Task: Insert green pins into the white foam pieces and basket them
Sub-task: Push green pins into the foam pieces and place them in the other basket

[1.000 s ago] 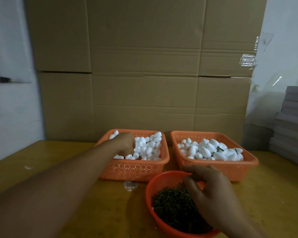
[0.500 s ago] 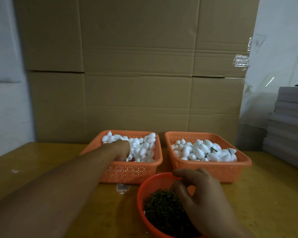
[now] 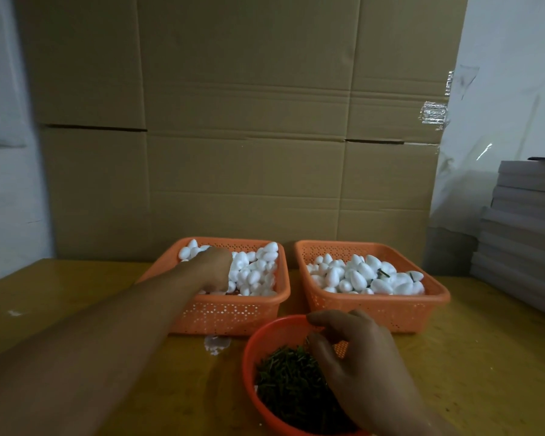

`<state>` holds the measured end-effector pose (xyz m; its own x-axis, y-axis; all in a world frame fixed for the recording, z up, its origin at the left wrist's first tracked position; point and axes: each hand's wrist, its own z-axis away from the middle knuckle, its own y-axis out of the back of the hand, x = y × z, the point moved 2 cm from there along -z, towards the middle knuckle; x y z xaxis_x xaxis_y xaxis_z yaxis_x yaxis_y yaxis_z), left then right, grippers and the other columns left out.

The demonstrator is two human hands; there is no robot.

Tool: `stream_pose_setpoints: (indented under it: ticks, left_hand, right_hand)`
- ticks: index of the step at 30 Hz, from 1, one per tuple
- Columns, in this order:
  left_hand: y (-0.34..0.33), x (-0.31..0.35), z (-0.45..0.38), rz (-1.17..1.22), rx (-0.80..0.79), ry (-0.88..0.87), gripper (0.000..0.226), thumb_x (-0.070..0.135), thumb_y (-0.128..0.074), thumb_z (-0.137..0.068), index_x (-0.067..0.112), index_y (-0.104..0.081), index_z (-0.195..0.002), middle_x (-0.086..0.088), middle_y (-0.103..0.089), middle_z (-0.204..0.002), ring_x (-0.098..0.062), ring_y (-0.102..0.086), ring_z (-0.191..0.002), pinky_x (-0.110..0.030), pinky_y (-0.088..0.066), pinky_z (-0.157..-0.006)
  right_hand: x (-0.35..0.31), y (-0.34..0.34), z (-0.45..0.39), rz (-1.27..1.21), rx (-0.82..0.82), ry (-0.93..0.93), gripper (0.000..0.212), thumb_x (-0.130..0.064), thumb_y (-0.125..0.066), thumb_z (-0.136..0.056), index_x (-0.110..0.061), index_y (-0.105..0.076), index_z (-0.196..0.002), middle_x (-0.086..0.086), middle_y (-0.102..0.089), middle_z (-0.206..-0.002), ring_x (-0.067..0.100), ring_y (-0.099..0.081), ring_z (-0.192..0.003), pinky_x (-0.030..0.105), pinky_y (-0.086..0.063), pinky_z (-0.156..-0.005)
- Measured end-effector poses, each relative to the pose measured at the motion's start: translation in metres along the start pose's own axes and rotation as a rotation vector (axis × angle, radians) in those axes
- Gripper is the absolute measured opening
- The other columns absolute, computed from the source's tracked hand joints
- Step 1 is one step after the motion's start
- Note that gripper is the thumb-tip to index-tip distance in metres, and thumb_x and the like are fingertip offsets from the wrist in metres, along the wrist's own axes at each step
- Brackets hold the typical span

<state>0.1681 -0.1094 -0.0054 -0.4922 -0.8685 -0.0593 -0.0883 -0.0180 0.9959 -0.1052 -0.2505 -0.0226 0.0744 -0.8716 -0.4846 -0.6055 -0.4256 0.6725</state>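
Note:
Two orange baskets stand side by side on the yellow table [image 3: 491, 357]. The left basket [image 3: 233, 314] is heaped with white foam pieces [image 3: 257, 272]. My left hand [image 3: 214, 267] is knuckles-up inside it, fingers curled down among the pieces, fingertips hidden. The right basket [image 3: 375, 313] holds white foam pieces [image 3: 356, 278], some with a green pin [image 3: 383, 273] stuck in. Nearer to me, a round orange bowl [image 3: 249, 350] is full of loose green pins [image 3: 283, 379]. My right hand [image 3: 356, 354] hovers over its right side, fingers curled, thumb touching the pins.
Large cardboard boxes [image 3: 249, 152] form a wall right behind the baskets. A stack of grey boards [image 3: 523, 231] sits at the right edge of the table. A small white scrap [image 3: 216, 343] lies between the left basket and the bowl.
The camera view shifted slightly. My left hand stays inside the left basket, sunk a little deeper among the foam. My right hand stays over the pin bowl, its fingers shifting little.

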Motion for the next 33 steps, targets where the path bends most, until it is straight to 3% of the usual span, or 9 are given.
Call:
stream_pose_setpoints:
  ticks: [1, 3, 6, 11, 16, 19, 21, 27, 33]
  left_hand:
    - [0.002, -0.001, 0.001, 0.068, 0.032, 0.013, 0.018, 0.029, -0.073, -0.08, 0.028, -0.056, -0.075, 0.005, -0.071, -0.085, -0.016, -0.066, -0.098, -0.04, -0.031, -0.111]
    - [0.007, 0.0, 0.005, 0.181, 0.138, 0.019, 0.022, 0.026, -0.071, -0.081, 0.023, -0.056, -0.066, 0.001, -0.072, -0.075, -0.013, -0.067, -0.075, -0.034, -0.039, -0.091]
    - [0.013, 0.003, 0.013, 0.338, 0.314, -0.021, 0.019, 0.014, -0.07, -0.08, 0.024, -0.055, -0.074, 0.003, -0.066, -0.083, -0.015, -0.062, -0.079, -0.03, -0.04, -0.064]
    - [0.026, 0.016, 0.047, 0.586, 0.505, -0.134, 0.032, 0.015, -0.073, -0.08, 0.02, -0.058, -0.108, 0.008, -0.064, -0.095, -0.012, -0.06, -0.086, -0.031, -0.047, -0.075]
    - [0.036, 0.035, 0.097, 0.652, 0.615, -0.269, 0.016, 0.012, -0.079, -0.078, 0.015, -0.068, -0.091, 0.003, -0.062, -0.092, -0.011, -0.058, -0.082, -0.026, -0.045, -0.076]
    - [0.033, 0.046, 0.123, 0.72, 0.659, -0.308, 0.016, 0.005, -0.076, -0.081, 0.014, -0.07, -0.093, 0.005, -0.061, -0.093, -0.004, -0.058, -0.083, -0.002, -0.034, -0.08]
    - [0.03, 0.053, 0.137, 0.761, 0.674, -0.334, 0.018, 0.001, -0.074, -0.082, 0.015, -0.071, -0.093, 0.007, -0.061, -0.096, -0.002, -0.059, -0.086, 0.003, -0.031, -0.082]
    - [0.016, 0.066, 0.163, 0.801, 0.65, -0.431, 0.026, 0.002, -0.07, -0.087, 0.023, -0.072, -0.103, 0.017, -0.063, -0.104, -0.001, -0.06, -0.102, -0.008, -0.044, -0.081]
    - [0.003, 0.068, 0.174, 0.854, 0.59, -0.438, 0.035, 0.005, -0.069, -0.09, 0.028, -0.071, -0.116, 0.021, -0.063, -0.11, 0.001, -0.059, -0.108, -0.016, -0.05, -0.086]
  right_hand:
    - [0.0, 0.001, 0.0, 0.002, 0.001, 0.002, 0.028, -0.03, -0.07, -0.086, -0.037, -0.073, -0.114, -0.022, -0.061, -0.085, -0.002, -0.061, -0.088, 0.023, -0.051, -0.083]
    - [0.0, 0.002, -0.001, 0.007, 0.001, -0.003, 0.027, -0.029, -0.07, -0.087, -0.035, -0.073, -0.114, -0.021, -0.063, -0.087, -0.001, -0.062, -0.089, 0.026, -0.051, -0.084]
    - [0.0, 0.003, 0.0, 0.008, 0.01, -0.01, 0.027, -0.03, -0.069, -0.087, -0.035, -0.073, -0.114, -0.018, -0.064, -0.089, 0.0, -0.063, -0.087, 0.025, -0.051, -0.084]
    - [-0.001, 0.002, 0.001, 0.003, 0.006, -0.012, 0.027, -0.033, -0.067, -0.089, -0.037, -0.071, -0.115, -0.017, -0.064, -0.089, 0.001, -0.062, -0.086, 0.024, -0.05, -0.083]
    - [-0.001, 0.002, 0.0, 0.017, -0.031, -0.01, 0.029, -0.033, -0.066, -0.09, -0.034, -0.07, -0.119, -0.017, -0.067, -0.091, 0.001, -0.062, -0.091, 0.03, -0.053, -0.084]
    - [-0.003, 0.001, 0.0, 0.032, -0.047, -0.008, 0.029, -0.032, -0.067, -0.09, -0.034, -0.07, -0.118, -0.018, -0.066, -0.092, 0.001, -0.062, -0.091, 0.032, -0.054, -0.084]
    - [-0.002, 0.0, 0.001, 0.05, -0.058, -0.015, 0.028, -0.034, -0.068, -0.089, -0.037, -0.071, -0.116, -0.016, -0.064, -0.093, 0.002, -0.062, -0.088, 0.03, -0.053, -0.083]
    - [-0.001, -0.004, 0.001, 0.141, -0.153, -0.032, 0.02, -0.035, -0.071, -0.084, -0.044, -0.073, -0.102, -0.014, -0.065, -0.088, 0.003, -0.062, -0.09, 0.031, -0.054, -0.08]
    - [0.004, -0.013, -0.006, 0.309, -0.402, -0.035, 0.021, -0.039, -0.059, -0.087, -0.033, -0.07, -0.103, -0.008, -0.073, -0.097, 0.014, -0.067, -0.091, 0.036, -0.056, -0.081]
